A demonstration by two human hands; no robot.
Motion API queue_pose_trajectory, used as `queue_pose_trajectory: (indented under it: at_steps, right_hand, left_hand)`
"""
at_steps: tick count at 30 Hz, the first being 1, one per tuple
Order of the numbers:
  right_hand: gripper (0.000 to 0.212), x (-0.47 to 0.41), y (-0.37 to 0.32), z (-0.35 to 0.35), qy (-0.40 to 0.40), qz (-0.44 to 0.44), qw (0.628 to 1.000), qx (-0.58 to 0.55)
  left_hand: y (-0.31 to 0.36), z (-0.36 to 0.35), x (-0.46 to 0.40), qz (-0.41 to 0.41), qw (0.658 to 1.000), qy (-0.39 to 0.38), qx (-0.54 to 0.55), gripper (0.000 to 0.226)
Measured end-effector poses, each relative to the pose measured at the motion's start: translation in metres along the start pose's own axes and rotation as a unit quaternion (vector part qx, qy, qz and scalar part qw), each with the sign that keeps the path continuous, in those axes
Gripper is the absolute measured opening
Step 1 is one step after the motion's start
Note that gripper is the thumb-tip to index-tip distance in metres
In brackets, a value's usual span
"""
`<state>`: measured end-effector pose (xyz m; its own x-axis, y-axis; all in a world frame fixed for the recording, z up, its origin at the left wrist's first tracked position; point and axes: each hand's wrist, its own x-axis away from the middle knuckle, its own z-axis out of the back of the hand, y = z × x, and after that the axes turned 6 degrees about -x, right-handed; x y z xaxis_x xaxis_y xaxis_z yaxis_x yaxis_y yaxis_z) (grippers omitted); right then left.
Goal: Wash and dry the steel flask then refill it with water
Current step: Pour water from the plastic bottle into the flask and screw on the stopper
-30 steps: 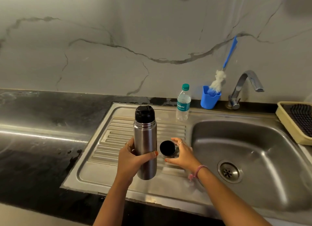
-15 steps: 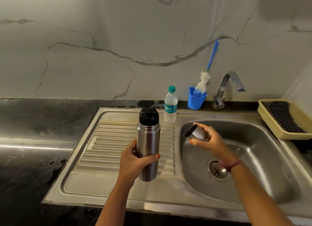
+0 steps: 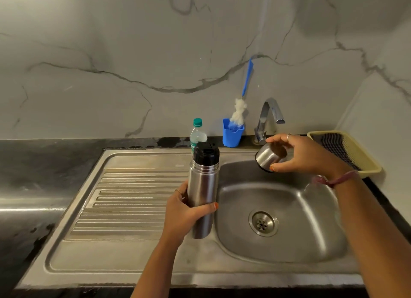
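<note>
My left hand [image 3: 184, 211] grips the steel flask [image 3: 202, 191] upright by its lower body, above the seam between drainboard and basin. A black stopper still closes the flask's mouth. My right hand [image 3: 302, 155] holds the flask's steel cap cup [image 3: 268, 157] by its sides, tilted with its open end facing down and left. The cup hangs over the back of the sink basin [image 3: 311, 237], just below the tap [image 3: 270, 117]. No water runs from the tap.
A plastic water bottle [image 3: 196, 134] with a green cap stands behind the flask. A blue cup [image 3: 232, 134] holding a bottle brush [image 3: 241, 101] sits left of the tap. A yellow basket [image 3: 347, 153] lies at the right. Ribbed drainboard [image 3: 133, 199] spreads left; dark counter beyond.
My right hand has carried the cap cup from the drainboard beside the flask, across the basin and up to just under the tap. The flask stays upright in my left hand.
</note>
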<state>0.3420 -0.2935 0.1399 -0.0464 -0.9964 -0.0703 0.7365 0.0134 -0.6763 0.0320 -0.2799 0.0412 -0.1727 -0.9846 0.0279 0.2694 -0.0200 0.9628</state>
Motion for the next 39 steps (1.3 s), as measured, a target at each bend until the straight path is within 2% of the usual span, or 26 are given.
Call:
queue_pose_trajectory:
  at_steps: [5,8,10,13,16,19,25,28,32,33,35,37,39]
  right_hand:
    - [0.075,-0.002,0.002,0.006,0.043,0.039,0.997,0.048]
    - [0.065,0.000,-0.007,0.007,0.047,0.033,0.992,-0.109]
    - [0.056,0.001,-0.020,0.006,0.037,0.044,0.971,-0.233]
    - [0.047,-0.001,-0.044,0.007,0.011,0.073,0.951,-0.301]
    - [0.053,-0.004,-0.065,0.007,-0.031,0.096,0.958,-0.268]
    - [0.063,-0.006,-0.084,0.012,-0.051,0.114,0.982,-0.142]
    - [0.053,-0.011,-0.110,0.015,-0.127,0.128,0.982,0.052]
    - [0.054,-0.015,-0.116,0.008,-0.116,0.098,0.983,0.107]
    - [0.074,-0.016,-0.120,0.001,-0.065,0.064,0.966,0.243]
    - [0.077,-0.015,-0.122,0.004,-0.085,0.061,0.963,0.248]
    - [0.082,-0.013,-0.126,0.017,-0.172,0.049,0.968,0.176]
    - [0.087,-0.013,-0.130,0.033,-0.259,0.066,0.957,0.115]
    - [0.076,-0.016,-0.129,0.042,-0.282,0.087,0.947,0.123]
  left_hand:
    - [0.009,-0.016,0.002,-0.017,1.000,-0.013,-0.003,0.063]
    - [0.012,-0.023,0.004,-0.028,0.999,-0.016,-0.007,0.064]
    - [0.013,-0.027,0.003,-0.032,0.999,-0.016,-0.005,0.065]
    - [0.015,-0.032,0.003,-0.037,0.999,-0.022,-0.004,0.066]
    - [0.019,-0.036,0.004,-0.046,0.999,-0.029,-0.007,0.066]
    - [0.022,-0.038,0.004,-0.053,0.998,-0.029,-0.012,0.066]
    - [0.027,-0.041,0.005,-0.076,0.996,-0.032,-0.027,0.067]
    - [0.029,-0.043,0.005,-0.084,0.996,-0.032,-0.027,0.065]
    - [0.030,-0.044,0.005,-0.090,0.995,-0.032,-0.026,0.066]
    - [0.029,-0.044,0.006,-0.092,0.995,-0.035,-0.027,0.068]
    - [0.027,-0.044,0.006,-0.092,0.994,-0.040,-0.029,0.070]
    - [0.025,-0.043,0.006,-0.091,0.995,-0.040,-0.026,0.072]
    - [0.023,-0.042,0.005,-0.092,0.995,-0.040,-0.026,0.071]
